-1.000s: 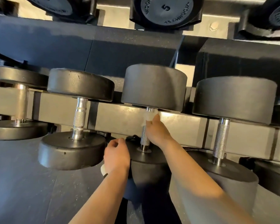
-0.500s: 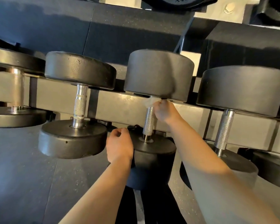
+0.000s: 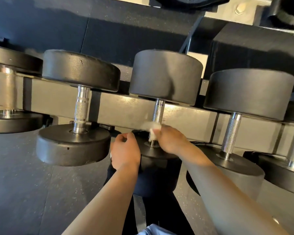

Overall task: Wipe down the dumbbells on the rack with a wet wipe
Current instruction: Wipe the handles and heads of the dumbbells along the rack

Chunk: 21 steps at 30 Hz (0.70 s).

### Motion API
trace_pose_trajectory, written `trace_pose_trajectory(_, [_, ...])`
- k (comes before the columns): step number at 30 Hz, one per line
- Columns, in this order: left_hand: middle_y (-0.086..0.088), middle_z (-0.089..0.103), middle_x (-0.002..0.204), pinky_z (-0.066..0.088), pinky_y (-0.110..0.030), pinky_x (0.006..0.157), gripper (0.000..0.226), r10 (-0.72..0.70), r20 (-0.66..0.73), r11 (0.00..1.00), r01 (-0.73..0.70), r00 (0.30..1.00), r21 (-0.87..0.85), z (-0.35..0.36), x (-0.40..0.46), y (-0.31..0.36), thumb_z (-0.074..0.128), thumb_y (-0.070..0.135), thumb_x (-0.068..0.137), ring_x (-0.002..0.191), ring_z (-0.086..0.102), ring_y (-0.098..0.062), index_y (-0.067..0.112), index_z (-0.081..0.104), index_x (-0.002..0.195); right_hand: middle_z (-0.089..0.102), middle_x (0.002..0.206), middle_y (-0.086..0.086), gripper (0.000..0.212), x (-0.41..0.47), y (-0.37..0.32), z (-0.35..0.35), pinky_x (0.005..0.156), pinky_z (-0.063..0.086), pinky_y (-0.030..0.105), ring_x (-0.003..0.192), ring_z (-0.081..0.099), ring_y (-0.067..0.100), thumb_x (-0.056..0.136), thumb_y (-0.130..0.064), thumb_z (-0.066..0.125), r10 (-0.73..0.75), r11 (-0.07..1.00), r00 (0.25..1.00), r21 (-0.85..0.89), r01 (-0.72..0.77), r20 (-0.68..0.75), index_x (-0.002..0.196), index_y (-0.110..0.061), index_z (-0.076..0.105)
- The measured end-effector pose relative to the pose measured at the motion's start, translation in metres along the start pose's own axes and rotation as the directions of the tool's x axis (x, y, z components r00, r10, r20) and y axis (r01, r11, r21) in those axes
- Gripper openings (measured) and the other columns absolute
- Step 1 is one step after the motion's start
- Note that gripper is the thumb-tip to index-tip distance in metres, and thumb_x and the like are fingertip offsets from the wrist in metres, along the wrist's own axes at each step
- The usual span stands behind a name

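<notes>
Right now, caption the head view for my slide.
Right hand rubs a wet wipe along a racked dumbbell's handle.

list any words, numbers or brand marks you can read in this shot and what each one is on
No text here reads legibly.
Dumbbell end cap on the upper shelf: raised lettering along its edge, cut off by the frame and too blurred to read.
Middle dumbbell, its neighbours, the wet wipe and the rack rail: no markings visible.

I see a grey metal rack rail [image 3: 126, 107] running left to right, carrying a row of black round-headed dumbbells with knurled chrome handles [image 3: 81, 107].
</notes>
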<state>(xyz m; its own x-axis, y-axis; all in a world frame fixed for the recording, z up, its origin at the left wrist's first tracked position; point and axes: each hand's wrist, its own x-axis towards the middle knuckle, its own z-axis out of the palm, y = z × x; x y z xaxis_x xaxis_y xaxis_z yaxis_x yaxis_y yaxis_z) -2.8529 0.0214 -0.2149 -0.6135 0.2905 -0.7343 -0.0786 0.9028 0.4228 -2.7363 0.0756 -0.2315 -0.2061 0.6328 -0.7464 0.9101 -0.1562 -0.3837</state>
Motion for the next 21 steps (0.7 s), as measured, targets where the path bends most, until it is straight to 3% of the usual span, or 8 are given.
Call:
trace_pose_trajectory(2, [-0.002, 0.061, 0.1, 0.046, -0.039, 0.085, 0.016, -0.001, 0.007, 1.0, 0.001, 1.0, 0.011, 0.0, 0.002, -0.001, 0.046, 0.033, 0.093, 0.091, 0.057, -0.023, 0.03, 0.062, 0.093, 0.052, 0.127, 0.009, 0.049, 0.013, -0.011, -0.013, 0.081, 0.032, 0.026, 0.115, 0.05, 0.027, 0.104, -0.04, 0.025, 0.104, 0.929, 0.994, 0.361, -0.081, -0.044, 0.133, -0.007, 0.046])
trace_pose_trajectory(4, [-0.004, 0.061, 0.105, 0.047, -0.043, 0.089, 0.015, -0.002, 0.014, 1.0, 0.002, 1.0, 0.017, 0.0, 0.002, -0.002, 0.046, 0.033, 0.092, 0.092, 0.057, -0.024, 0.033, 0.06, 0.088, 0.052, 0.126, 0.009, 0.05, 0.031, -0.021, -0.023, 0.078, 0.034, 0.024, 0.112, 0.05, 0.024, 0.102, -0.04, 0.034, 0.246, 0.732, 0.966, 0.668, -0.131, -0.081, 0.135, -0.004, 0.043])
trace_pose_trajectory(8, [-0.005, 0.06, 0.11, 0.047, -0.049, 0.095, 0.021, -0.023, 0.021, 0.999, 0.022, 1.0, 0.036, 0.0, 0.006, -0.004, 0.044, 0.035, 0.093, 0.096, 0.057, -0.026, 0.031, 0.062, 0.1, 0.052, 0.124, 0.004, 0.045, 0.034, -0.03, -0.016, 0.08, 0.036, 0.025, 0.108, 0.049, 0.02, 0.099, -0.035, 0.046, 0.322, 0.448, 0.944, 0.89, -0.081, -0.076, 0.137, -0.012, 0.04])
trace_pose_trajectory(11, [-0.005, 0.06, 0.11, 0.046, -0.051, 0.096, 0.018, -0.038, 0.022, 0.999, 0.037, 0.999, 0.038, 0.001, 0.005, -0.003, 0.043, 0.037, 0.091, 0.096, 0.057, -0.028, 0.034, 0.06, 0.086, 0.055, 0.113, 0.003, 0.032, 0.021, -0.025, -0.001, 0.078, 0.039, 0.026, 0.101, 0.052, 0.019, 0.095, -0.028, 0.055, 0.312, 0.444, 0.942, 0.895, -0.031, -0.123, 0.124, -0.017, 0.046])
trace_pose_trajectory(15, [-0.004, 0.06, 0.113, 0.045, -0.053, 0.097, 0.017, -0.056, 0.022, 0.997, 0.055, 0.998, 0.05, 0.0, 0.003, -0.002, 0.042, 0.037, 0.09, 0.094, 0.056, -0.028, 0.034, 0.059, 0.086, 0.056, 0.113, 0.002, 0.041, 0.006, -0.019, 0.007, 0.074, 0.04, 0.025, 0.093, 0.051, 0.014, 0.09, -0.019, 0.061, 0.248, 0.74, 0.969, 0.647, -0.186, -0.006, 0.127, -0.012, 0.045])
trace_pose_trajectory(17, [-0.003, 0.059, 0.113, 0.044, -0.053, 0.097, 0.016, -0.057, 0.02, 0.997, 0.056, 0.998, 0.052, 0.0, 0.002, -0.001, 0.042, 0.037, 0.09, 0.094, 0.056, -0.028, 0.035, 0.058, 0.089, 0.057, 0.111, 0.003, 0.042, -0.001, -0.02, 0.01, 0.077, 0.04, 0.024, 0.094, 0.053, 0.016, 0.089, -0.02, 0.062, 0.232, 0.805, 0.971, 0.55, -0.22, 0.049, 0.127, -0.01, 0.046])
trace_pose_trajectory(19, [-0.003, 0.057, 0.114, 0.043, -0.053, 0.098, 0.015, -0.05, 0.013, 0.997, 0.049, 0.999, 0.064, 0.001, 0.002, -0.001, 0.041, 0.036, 0.091, 0.093, 0.055, -0.028, 0.036, 0.055, 0.087, 0.063, 0.106, 0.004, 0.033, 0.003, -0.025, 0.004, 0.069, 0.043, 0.018, 0.087, 0.058, 0.014, 0.089, -0.02, 0.063, 0.231, 0.753, 0.973, 0.633, -0.182, 0.005, 0.119, -0.01, 0.052])
trace_pose_trajectory(21, [-0.004, 0.055, 0.114, 0.042, -0.052, 0.099, 0.016, -0.055, 0.001, 0.996, 0.054, 0.999, 0.075, 0.002, 0.004, -0.001, 0.04, 0.035, 0.093, 0.092, 0.054, -0.029, 0.034, 0.057, 0.092, 0.065, 0.106, 0.008, 0.026, 0.02, -0.029, -0.004, 0.07, 0.047, 0.02, 0.087, 0.059, 0.016, 0.092, -0.021, 0.059, 0.304, 0.564, 0.951, 0.814, -0.137, -0.051, 0.116, -0.01, 0.053])
